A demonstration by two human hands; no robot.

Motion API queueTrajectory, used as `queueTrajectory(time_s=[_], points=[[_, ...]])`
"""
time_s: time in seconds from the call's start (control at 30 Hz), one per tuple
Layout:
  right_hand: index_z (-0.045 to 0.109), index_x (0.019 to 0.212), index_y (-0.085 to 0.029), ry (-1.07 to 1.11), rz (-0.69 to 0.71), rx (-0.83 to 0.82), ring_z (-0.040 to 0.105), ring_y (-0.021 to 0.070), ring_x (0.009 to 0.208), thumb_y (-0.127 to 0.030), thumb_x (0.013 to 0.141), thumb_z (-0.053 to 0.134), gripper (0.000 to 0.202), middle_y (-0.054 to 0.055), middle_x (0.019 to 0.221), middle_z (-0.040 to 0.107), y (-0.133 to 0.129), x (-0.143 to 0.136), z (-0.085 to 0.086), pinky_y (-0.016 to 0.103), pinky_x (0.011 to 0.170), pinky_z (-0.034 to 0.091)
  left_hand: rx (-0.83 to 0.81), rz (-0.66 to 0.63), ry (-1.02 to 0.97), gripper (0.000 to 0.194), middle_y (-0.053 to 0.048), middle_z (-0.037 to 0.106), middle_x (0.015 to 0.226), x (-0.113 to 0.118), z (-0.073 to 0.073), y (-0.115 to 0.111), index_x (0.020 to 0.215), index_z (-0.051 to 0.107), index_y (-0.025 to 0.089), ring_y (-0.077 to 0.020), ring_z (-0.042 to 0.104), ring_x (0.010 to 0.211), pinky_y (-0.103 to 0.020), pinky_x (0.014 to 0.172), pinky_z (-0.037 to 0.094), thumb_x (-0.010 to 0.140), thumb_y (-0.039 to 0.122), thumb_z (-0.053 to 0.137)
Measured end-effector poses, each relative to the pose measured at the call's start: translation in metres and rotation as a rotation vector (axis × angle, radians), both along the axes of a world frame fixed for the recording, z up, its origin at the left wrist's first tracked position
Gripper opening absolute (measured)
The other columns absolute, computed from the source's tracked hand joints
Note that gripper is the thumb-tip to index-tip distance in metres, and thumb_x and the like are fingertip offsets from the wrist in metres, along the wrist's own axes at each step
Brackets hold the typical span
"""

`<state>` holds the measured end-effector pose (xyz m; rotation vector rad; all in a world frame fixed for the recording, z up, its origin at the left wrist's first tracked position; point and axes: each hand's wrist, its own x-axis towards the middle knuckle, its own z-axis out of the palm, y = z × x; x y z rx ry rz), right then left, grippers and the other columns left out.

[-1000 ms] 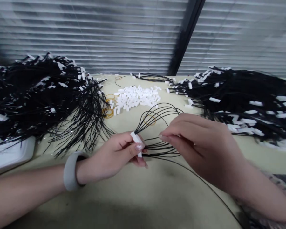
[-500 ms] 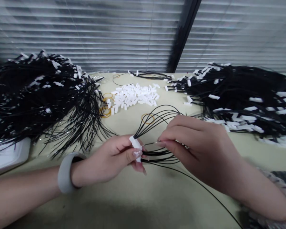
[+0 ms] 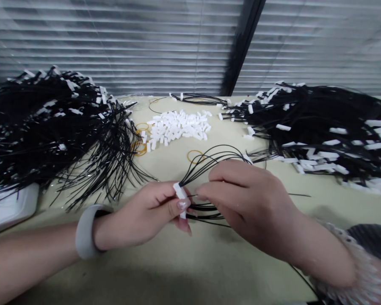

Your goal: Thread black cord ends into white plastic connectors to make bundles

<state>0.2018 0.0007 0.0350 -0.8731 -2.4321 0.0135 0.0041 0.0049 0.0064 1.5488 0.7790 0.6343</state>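
My left hand (image 3: 158, 207) pinches a white plastic connector (image 3: 180, 191) between thumb and fingers. Several thin black wires (image 3: 206, 163) run from the connector, curving to the right in loops. My right hand (image 3: 247, 195) is closed on a single black wire (image 3: 193, 195), its fingertips just right of the connector. The tip of that wire meets the connector's side near my left thumb; whether it sits inside cannot be made out. Part of the wire bundle is hidden behind my right hand.
Loose white connectors (image 3: 179, 127) lie heaped mid-table, with yellow rubber bands (image 3: 139, 148) beside them. A large black wire pile (image 3: 51, 127) fills the left, over a white tray (image 3: 15, 207). Another wire pile (image 3: 320, 114) with white connectors lies right. Window blinds (image 3: 114, 46) stand behind.
My right hand has moved slightly left, closer to the connector, with the wire in its fingers. My left hand and the connector stay nearly in place.
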Motion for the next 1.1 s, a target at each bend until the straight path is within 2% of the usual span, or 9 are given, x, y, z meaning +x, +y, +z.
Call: queueTrajectory(time_s=[0.33, 0.5, 0.6, 0.7, 0.8, 0.87, 0.97, 1.03, 1.1], points=[[0.061, 0.072, -0.019, 0.007, -0.043, 0.129, 0.044, 0.0118, 0.063, -0.016, 0.084, 0.044, 0.021, 0.001, 0.069, 0.055, 0.004, -0.006, -0.014, 0.026, 0.055, 0.032, -0.122, 0.024, -0.062, 0.026, -0.001, 0.061, 0.063, 0.0, -0.001, 0.003, 0.068, 0.053, 0.014, -0.0122, 0.063, 0.057, -0.024, 0.057, 0.05, 0.083, 0.036, 0.052], [0.062, 0.084, -0.02, 0.087, -0.171, 0.211, 0.053, 0.0105, 0.069, -0.015, 0.08, 0.055, 0.009, 0.002, 0.078, 0.061, 0.006, 0.007, 0.003, 0.023, 0.058, 0.039, -0.279, 0.14, -0.181, 0.02, 0.001, 0.062, 0.071, 0.0, -0.009, 0.005, 0.076, 0.054, 0.015, -0.0106, 0.063, 0.056, -0.025, 0.058, 0.051, 0.081, 0.034, 0.055], [0.06, 0.091, -0.018, 0.158, -0.324, 0.221, 0.052, 0.0107, 0.064, -0.022, 0.077, 0.06, 0.014, 0.002, 0.074, 0.06, 0.009, 0.019, 0.019, 0.024, 0.058, 0.04, -0.317, 0.189, -0.28, 0.018, 0.002, 0.061, 0.071, 0.0, -0.013, 0.007, 0.079, 0.055, 0.015, -0.0098, 0.063, 0.056, -0.023, 0.057, 0.051, 0.081, 0.033, 0.057], [0.056, 0.071, -0.018, 0.248, -0.401, 0.129, 0.046, 0.0091, 0.055, -0.029, 0.077, 0.06, 0.013, 0.0, 0.061, 0.052, 0.011, 0.031, 0.031, 0.024, 0.051, 0.037, -0.316, 0.255, -0.315, 0.018, 0.002, 0.061, 0.07, 0.001, -0.012, 0.009, 0.079, 0.054, 0.015, -0.009, 0.062, 0.055, -0.022, 0.056, 0.051, 0.081, 0.032, 0.057], [0.039, 0.047, -0.018, 0.127, -0.289, -0.187, 0.032, 0.0065, 0.045, -0.034, 0.078, 0.057, 0.039, -0.004, 0.046, 0.035, 0.014, 0.038, 0.034, 0.023, 0.042, 0.028, -0.345, 0.314, -0.337, 0.019, 0.003, 0.061, 0.07, 0.003, -0.01, 0.01, 0.077, 0.054, 0.015, -0.0086, 0.061, 0.053, -0.022, 0.056, 0.051, 0.081, 0.033, 0.057], [0.041, 0.047, -0.017, -0.055, -0.208, -0.381, 0.031, 0.0064, 0.044, -0.036, 0.081, 0.053, 0.041, -0.004, 0.045, 0.035, 0.016, 0.039, 0.029, 0.022, 0.041, 0.026, -0.36, 0.328, -0.352, 0.02, 0.003, 0.061, 0.07, 0.003, -0.01, 0.011, 0.077, 0.054, 0.014, -0.0087, 0.061, 0.053, -0.023, 0.056, 0.051, 0.08, 0.034, 0.058], [0.06, 0.068, -0.02, -0.176, -0.135, -0.441, 0.042, 0.0064, 0.051, -0.035, 0.083, 0.05, 0.024, -0.003, 0.057, 0.052, 0.018, 0.035, 0.019, 0.021, 0.048, 0.031, -0.366, 0.332, -0.371, 0.019, 0.003, 0.061, 0.071, 0.003, -0.01, 0.011, 0.077, 0.054, 0.014, -0.0088, 0.061, 0.053, -0.023, 0.056, 0.051, 0.08, 0.033, 0.058], [0.063, 0.079, -0.022, -0.207, -0.071, -0.433, 0.048, 0.0068, 0.058, -0.033, 0.082, 0.051, 0.016, -0.003, 0.065, 0.058, 0.019, 0.032, 0.013, 0.021, 0.054, 0.034, -0.368, 0.338, -0.381, 0.019, 0.003, 0.062, 0.071, 0.003, -0.011, 0.011, 0.077, 0.054, 0.014, -0.0085, 0.061, 0.053, -0.022, 0.056, 0.051, 0.08, 0.032, 0.058], [0.062, 0.075, -0.021, -0.236, -0.026, -0.423, 0.049, 0.0073, 0.062, -0.027, 0.083, 0.049, 0.016, -0.002, 0.066, 0.058, 0.019, 0.029, 0.01, 0.021, 0.057, 0.034, -0.368, 0.344, -0.381, 0.019, 0.003, 0.061, 0.071, 0.003, -0.011, 0.011, 0.076, 0.054, 0.014, -0.0084, 0.061, 0.053, -0.022, 0.056, 0.051, 0.081, 0.032, 0.058]])
